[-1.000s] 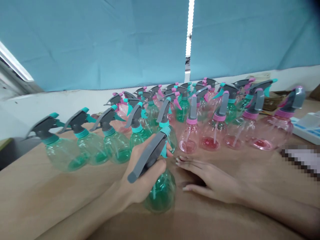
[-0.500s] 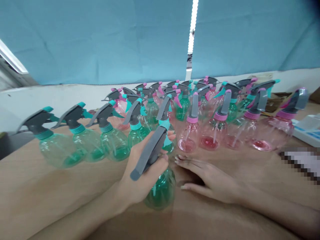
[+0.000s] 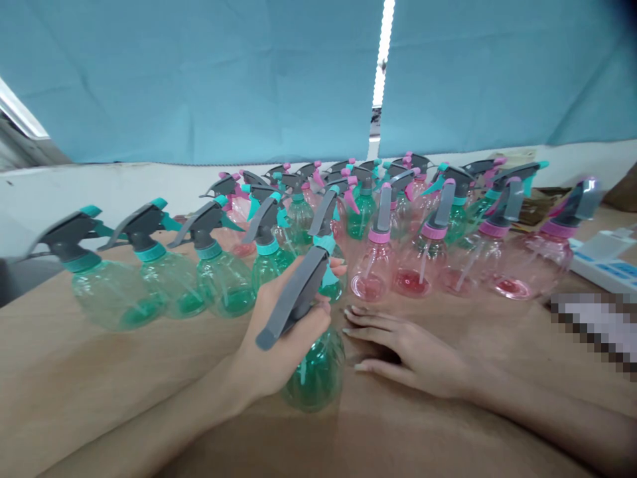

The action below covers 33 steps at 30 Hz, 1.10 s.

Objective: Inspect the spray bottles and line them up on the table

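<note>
My left hand [image 3: 279, 332] is wrapped round the neck of a green spray bottle [image 3: 316, 375] with a grey and turquoise trigger head, upright at the front of the table. The fingers hide its collar. To its right, my right hand [image 3: 398, 345] rests on the wood with fingers stretched out, holding nothing and apart from the bottle. Just beyond the left hand stands a row of green spray bottles [image 3: 226, 289]. Pink spray bottles [image 3: 368, 275] stand in a row beyond the right hand.
More green and pink bottles crowd the back of the wooden table [image 3: 199, 372]. At the right are a white and blue device [image 3: 604, 255] and a blurred-out rectangular thing [image 3: 592, 325]. Behind hangs a blue cloth [image 3: 223, 79], with a lit strip in its gap.
The whole view has shifted slightly. Both hands keep their places: the left stays on the green spray bottle, the right stays flat on the table.
</note>
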Each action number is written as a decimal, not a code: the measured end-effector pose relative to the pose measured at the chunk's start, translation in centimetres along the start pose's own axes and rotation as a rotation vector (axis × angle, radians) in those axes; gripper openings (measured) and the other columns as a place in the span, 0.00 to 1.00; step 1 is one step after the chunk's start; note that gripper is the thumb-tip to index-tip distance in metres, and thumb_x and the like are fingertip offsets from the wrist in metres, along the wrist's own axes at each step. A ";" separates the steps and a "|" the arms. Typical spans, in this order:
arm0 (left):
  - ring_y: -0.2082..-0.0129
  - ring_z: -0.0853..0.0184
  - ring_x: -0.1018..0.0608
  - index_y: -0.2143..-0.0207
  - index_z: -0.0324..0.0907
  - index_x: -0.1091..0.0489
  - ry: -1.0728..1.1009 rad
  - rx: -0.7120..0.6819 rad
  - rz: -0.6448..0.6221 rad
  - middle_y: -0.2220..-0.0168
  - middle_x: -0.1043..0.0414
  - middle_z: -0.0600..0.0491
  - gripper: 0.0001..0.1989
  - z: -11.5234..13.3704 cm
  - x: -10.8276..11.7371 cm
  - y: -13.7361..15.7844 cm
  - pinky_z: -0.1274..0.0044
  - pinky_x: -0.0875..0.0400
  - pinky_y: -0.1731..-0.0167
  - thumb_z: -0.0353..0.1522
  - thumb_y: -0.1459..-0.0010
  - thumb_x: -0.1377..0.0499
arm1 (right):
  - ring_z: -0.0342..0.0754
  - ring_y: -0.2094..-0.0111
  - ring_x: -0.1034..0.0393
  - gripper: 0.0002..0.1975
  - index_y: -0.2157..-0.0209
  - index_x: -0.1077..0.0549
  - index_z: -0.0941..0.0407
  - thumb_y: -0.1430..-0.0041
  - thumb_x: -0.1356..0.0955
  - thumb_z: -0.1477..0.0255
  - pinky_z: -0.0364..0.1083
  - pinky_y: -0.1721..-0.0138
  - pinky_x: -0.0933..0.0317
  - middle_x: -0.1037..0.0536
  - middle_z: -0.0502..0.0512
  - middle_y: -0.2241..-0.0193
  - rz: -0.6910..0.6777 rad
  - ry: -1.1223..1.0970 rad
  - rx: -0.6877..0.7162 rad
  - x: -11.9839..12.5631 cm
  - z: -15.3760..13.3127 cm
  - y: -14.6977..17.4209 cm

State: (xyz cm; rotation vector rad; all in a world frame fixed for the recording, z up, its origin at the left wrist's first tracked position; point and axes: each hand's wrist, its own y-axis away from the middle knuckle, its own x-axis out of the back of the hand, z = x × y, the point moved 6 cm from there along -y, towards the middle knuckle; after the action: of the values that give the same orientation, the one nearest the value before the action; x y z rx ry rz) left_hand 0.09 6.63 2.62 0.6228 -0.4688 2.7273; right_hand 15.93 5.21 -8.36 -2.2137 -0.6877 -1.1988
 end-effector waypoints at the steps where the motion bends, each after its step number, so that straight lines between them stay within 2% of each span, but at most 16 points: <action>1: 0.78 0.67 0.32 0.51 0.50 0.32 -0.001 0.006 -0.001 0.75 0.35 0.59 0.21 0.0 0.0 0.0 0.76 0.35 0.76 0.30 0.49 0.46 | 0.53 0.36 0.46 0.27 0.40 0.35 0.55 0.36 0.36 0.58 0.56 0.37 0.48 0.37 0.57 0.37 0.010 -0.007 0.006 0.0 0.0 0.0; 8: 0.75 0.66 0.30 0.53 0.50 0.31 -0.011 -0.004 0.016 0.73 0.34 0.59 0.20 0.0 0.0 0.0 0.76 0.33 0.73 0.29 0.49 0.46 | 0.53 0.36 0.45 0.29 0.38 0.38 0.55 0.36 0.36 0.58 0.56 0.37 0.48 0.37 0.57 0.38 0.021 -0.019 0.009 0.1 -0.1 0.0; 16: 0.78 0.68 0.34 0.53 0.50 0.32 0.006 -0.008 0.002 0.76 0.38 0.60 0.20 -0.2 -0.2 0.1 0.77 0.36 0.77 0.29 0.49 0.46 | 0.53 0.36 0.45 0.27 0.39 0.36 0.54 0.36 0.35 0.59 0.56 0.37 0.48 0.36 0.56 0.38 0.022 -0.022 0.012 0.1 0.0 0.1; 29: 0.80 0.67 0.32 0.51 0.50 0.32 -0.053 -0.003 -0.004 0.79 0.35 0.59 0.21 -0.2 0.2 0.1 0.76 0.33 0.78 0.31 0.48 0.46 | 0.54 0.37 0.44 0.26 0.40 0.35 0.53 0.36 0.35 0.59 0.57 0.38 0.46 0.36 0.57 0.38 0.027 -0.030 0.020 0.3 -0.1 0.0; 33: 0.77 0.66 0.29 0.52 0.52 0.31 -0.063 -0.011 -0.010 0.74 0.30 0.59 0.21 -0.5 0.3 0.1 0.76 0.31 0.75 0.30 0.49 0.46 | 0.54 0.37 0.45 0.26 0.40 0.35 0.54 0.36 0.36 0.58 0.57 0.38 0.47 0.36 0.57 0.38 0.003 -0.008 0.019 0.2 0.0 0.0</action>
State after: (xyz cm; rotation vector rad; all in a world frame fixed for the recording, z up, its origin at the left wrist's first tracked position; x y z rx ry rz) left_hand -0.38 6.76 2.32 0.7088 -0.4937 2.7009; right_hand 15.99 5.25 -8.22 -2.2039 -0.6952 -1.1779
